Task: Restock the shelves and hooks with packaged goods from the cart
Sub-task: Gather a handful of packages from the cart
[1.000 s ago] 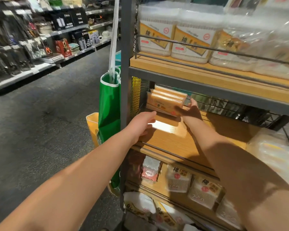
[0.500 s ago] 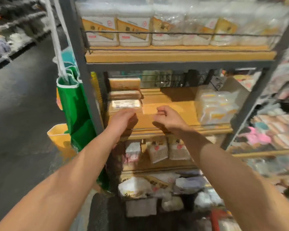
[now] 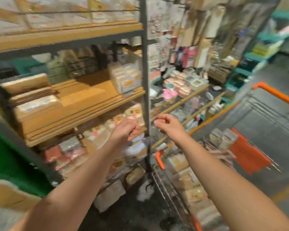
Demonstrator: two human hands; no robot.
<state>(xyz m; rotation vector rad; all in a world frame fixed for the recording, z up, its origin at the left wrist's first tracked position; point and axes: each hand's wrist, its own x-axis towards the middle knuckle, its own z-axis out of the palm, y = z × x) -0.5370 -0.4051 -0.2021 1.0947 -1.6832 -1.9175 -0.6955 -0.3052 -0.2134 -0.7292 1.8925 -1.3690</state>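
The picture is blurred by motion. My left hand (image 3: 124, 130) and my right hand (image 3: 168, 125) hover in front of the shelf unit's grey right post (image 3: 144, 80), fingers loosely curled, nothing in either. Tan flat packs (image 3: 32, 97) lie stacked at the left end of the wooden middle shelf (image 3: 83, 107). Clear packets (image 3: 126, 79) stand at that shelf's right end. The orange-trimmed wire cart (image 3: 187, 177) with packaged goods sits at the lower right, below my right forearm.
White and yellow packs fill the top shelf (image 3: 65, 34). Small bagged goods (image 3: 97, 135) crowd the lower shelves. A green bag (image 3: 5, 164) hangs at the left. Hanging goods (image 3: 190, 39) and low shelves of jars lie beyond the post. Grey floor (image 3: 274, 124) spreads at the right.
Both hands have come away from the tan packs on the middle shelf and moved right, off the shelf. My view has swung right, bringing the cart into sight.
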